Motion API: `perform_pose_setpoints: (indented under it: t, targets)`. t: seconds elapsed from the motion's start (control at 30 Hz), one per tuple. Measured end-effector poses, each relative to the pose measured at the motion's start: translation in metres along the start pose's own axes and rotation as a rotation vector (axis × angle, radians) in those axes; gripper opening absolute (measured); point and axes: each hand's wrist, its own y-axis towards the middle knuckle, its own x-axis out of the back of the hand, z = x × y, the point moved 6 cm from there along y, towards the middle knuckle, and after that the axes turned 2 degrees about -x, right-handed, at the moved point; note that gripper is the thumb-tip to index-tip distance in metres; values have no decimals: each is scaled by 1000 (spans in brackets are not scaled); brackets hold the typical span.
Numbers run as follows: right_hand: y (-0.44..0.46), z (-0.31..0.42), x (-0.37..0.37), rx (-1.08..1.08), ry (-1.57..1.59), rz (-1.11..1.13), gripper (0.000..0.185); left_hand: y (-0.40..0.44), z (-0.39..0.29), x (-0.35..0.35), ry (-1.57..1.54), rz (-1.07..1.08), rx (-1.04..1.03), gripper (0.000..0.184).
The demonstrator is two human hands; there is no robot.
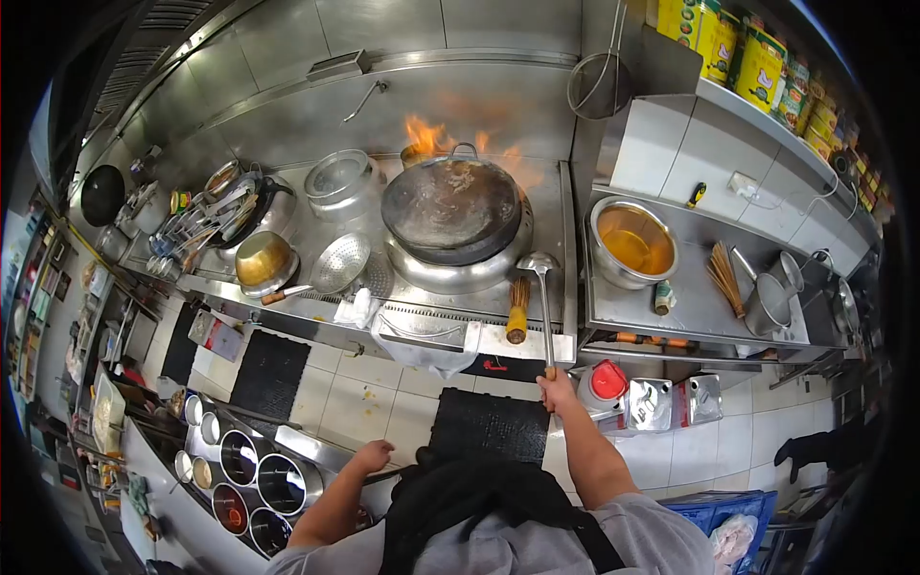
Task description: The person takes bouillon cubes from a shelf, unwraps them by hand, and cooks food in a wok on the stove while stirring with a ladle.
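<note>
A dark wok [452, 211] sits on the round metal burner ring, with orange flames rising behind it. My right hand [556, 390] is closed round the handle end of a long steel ladle [544, 297], whose bowl rests at the stove's right side. Beside the ladle stands a bamboo brush [518, 311] with a yellow grip. Down at the lower left, my left hand [375, 454] is closed near the counter edge, away from the stove; whether it holds anything is hidden. A perforated skimmer [342, 264] with a wooden handle lies left of the wok.
Right of the stove stands a metal bowl of amber liquid [633, 244]. Black-lined round pots [283, 483] fill the counter at lower left. A lidded pot [341, 182] and a brass-coloured bowl [264, 261] stand left of the wok. A dark-sleeved arm [824, 448] shows at far right.
</note>
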Motion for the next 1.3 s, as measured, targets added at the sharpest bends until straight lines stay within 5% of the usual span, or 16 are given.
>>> perform_pose_setpoints:
  t: [0.07,0.13,0.3,0.37,0.47,0.6,0.63,0.77,0.87,0.9,0.93,1.1,1.3]
  targets:
    - [-26,43,-4,69,99,-61,27,-18,12,20,-79,-19,87,37]
    - [-55,67,-11,44,300,-12,28,-36,14,48,-567,-40,234,41]
    - [-139,120,-30,184,399,174,33,-8,15,103,-825,-141,125,46]
    - [-155,150,-42,363,146,142,51,14,10,125,-777,-147,65,43]
    - [-178,203,-46,323,-219,-57,71,42,-5,152,-699,-84,-34,38]
    - [-172,242,-46,399,-562,-67,78,62,-25,198,-700,-121,-155,36]
    - [-164,246,-49,595,-735,-71,79,69,-25,208,-745,-148,-149,36]
    - [-152,283,-71,297,-853,59,79,80,-29,229,-882,-254,-155,37]
    - [-119,286,-65,552,-862,58,79,73,-25,221,-882,-350,-199,36]
    - [-130,305,-77,271,-768,85,78,65,-23,219,-829,-386,-253,35]
    - [-106,298,-67,378,-807,76,77,52,-16,219,-858,-452,-192,35]
    - [-87,310,-81,257,-437,299,82,-41,20,212,-765,-721,-33,35]
    - [-65,329,-83,605,-1119,398,47,-235,39,160,-727,-1359,332,30]
